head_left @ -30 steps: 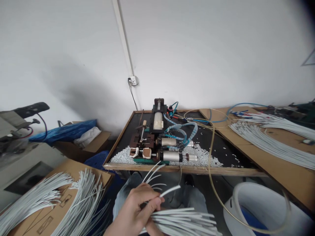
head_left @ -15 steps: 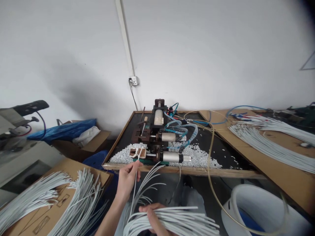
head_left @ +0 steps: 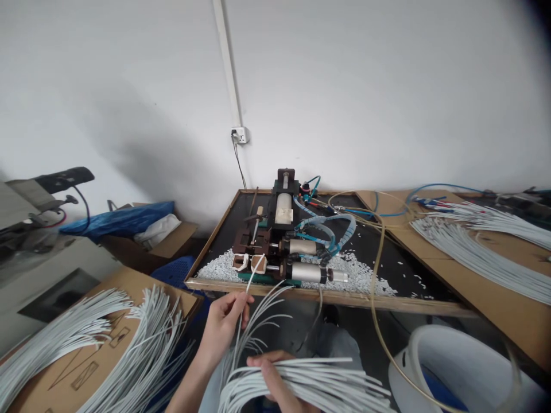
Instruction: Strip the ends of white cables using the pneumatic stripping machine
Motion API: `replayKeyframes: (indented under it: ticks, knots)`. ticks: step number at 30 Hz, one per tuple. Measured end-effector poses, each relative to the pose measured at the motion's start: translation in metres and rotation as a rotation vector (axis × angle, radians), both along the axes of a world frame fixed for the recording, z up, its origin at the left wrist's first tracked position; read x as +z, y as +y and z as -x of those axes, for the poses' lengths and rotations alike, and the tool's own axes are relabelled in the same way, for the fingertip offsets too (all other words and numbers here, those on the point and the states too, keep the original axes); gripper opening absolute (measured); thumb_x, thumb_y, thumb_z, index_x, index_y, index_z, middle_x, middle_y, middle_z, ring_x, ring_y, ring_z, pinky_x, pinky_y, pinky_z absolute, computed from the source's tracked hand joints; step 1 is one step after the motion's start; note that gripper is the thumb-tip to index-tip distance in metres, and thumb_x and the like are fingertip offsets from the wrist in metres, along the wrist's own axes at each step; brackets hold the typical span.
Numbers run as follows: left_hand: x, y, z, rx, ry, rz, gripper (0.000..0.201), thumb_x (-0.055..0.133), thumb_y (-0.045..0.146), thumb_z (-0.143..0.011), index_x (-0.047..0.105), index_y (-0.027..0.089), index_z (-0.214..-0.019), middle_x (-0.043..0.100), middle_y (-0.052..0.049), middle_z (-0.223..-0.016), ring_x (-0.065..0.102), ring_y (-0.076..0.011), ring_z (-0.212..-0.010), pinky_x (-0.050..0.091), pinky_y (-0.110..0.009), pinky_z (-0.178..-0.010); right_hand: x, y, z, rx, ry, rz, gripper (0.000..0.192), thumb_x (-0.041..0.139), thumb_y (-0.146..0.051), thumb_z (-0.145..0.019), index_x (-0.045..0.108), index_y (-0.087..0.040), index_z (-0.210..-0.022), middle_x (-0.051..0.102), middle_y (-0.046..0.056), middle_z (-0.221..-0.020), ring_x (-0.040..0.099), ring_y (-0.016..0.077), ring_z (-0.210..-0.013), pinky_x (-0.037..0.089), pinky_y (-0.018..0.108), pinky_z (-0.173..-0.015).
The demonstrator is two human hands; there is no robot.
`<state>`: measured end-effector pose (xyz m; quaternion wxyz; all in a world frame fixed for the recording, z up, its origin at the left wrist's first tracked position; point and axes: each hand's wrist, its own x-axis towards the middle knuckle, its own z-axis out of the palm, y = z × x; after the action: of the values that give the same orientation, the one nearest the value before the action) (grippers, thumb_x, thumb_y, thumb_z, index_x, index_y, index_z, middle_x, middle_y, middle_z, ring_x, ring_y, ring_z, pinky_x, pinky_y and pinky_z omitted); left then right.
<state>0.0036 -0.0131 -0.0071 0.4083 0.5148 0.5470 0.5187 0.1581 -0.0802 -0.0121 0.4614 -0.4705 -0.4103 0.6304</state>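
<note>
My left hand (head_left: 229,322) pinches a single white cable (head_left: 253,274) between thumb and fingers. The cable's tip points up in front of the right-hand jaw pad of a pneumatic wire-stripping machine (head_left: 284,209); whether it touches the pad I cannot tell. The machine's front jaws (head_left: 259,264) stand apart, with a gap between the two white-wrapped pads. My right hand (head_left: 275,381) is closed around a thick bundle of white cables (head_left: 327,381), low and to the right of my left hand. Loose cable ends (head_left: 269,310) fan upward between the hands.
The machine sits in a wood-edged black tray (head_left: 336,298) strewn with small white offcuts (head_left: 361,275). Cable bundles lie on cardboard at left (head_left: 138,344) and right (head_left: 469,252). A white bucket (head_left: 408,367) stands at lower right, and a yellowish hose (head_left: 375,287) hangs before it.
The front jaws, earlier together at the cable's end, have moved apart. My left hand has drawn the cable slightly back towards me. The view has shifted a little; my right hand still holds the bundle.
</note>
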Motion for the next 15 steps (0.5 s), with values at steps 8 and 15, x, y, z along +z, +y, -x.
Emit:
replayKeyframes:
  ticks: [8, 15]
  knots:
    - [-0.019, 0.013, 0.001, 0.111, -0.040, -0.049, 0.032, 0.063, 0.044, -0.086, 0.066, 0.014, -0.074, 0.057, 0.002, -0.054, 0.049, -0.0111, -0.047, 0.039, -0.021, -0.049, -0.019, 0.008, 0.001, -0.048, 0.125, -0.120, 0.043, 0.075, -0.066, -0.064, 0.079, -0.024, -0.073, 0.081, 0.009, -0.082, 0.075, 0.0312, -0.081, 0.058, 0.042, -0.081]
    - [-0.026, 0.027, -0.007, 0.211, -0.087, -0.059, 0.034, 0.064, 0.046, -0.083, 0.069, 0.013, -0.074, 0.056, 0.002, -0.053, 0.049, -0.0113, -0.047, 0.039, -0.020, -0.046, -0.004, 0.009, -0.006, -0.090, 0.101, -0.040, 0.043, 0.075, -0.066, -0.063, 0.077, -0.024, -0.069, 0.081, 0.007, -0.080, 0.075, 0.0308, -0.084, 0.058, 0.041, -0.084]
